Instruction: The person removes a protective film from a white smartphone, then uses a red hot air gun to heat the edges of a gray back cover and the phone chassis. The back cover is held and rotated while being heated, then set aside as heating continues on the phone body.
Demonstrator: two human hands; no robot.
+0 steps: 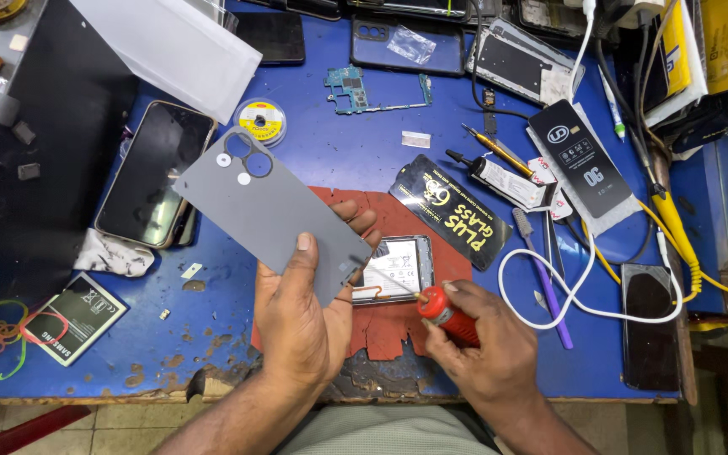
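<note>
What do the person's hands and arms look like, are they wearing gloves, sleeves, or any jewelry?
Both hands are bare: the left hand and the right hand have no gloves, and no rings or watch show. Both forearms are uncovered as far as the bottom edge of the picture, with no sleeves in view. A strip of light grey-green clothing shows between the arms.

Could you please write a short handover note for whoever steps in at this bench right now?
Left hand: holds the grey back cover lifted off the phone, thumb on its face.
Right hand: grips the red-handled screwdriver, tip pointing into the opened phone.
The opened phone lies on the red mat on the blue table, insides showing.
Done: the back cover is off.
Left, as far as I can judge: the work inside the phone, then refitting the cover.
Another phone lies face up to the left.
</note>
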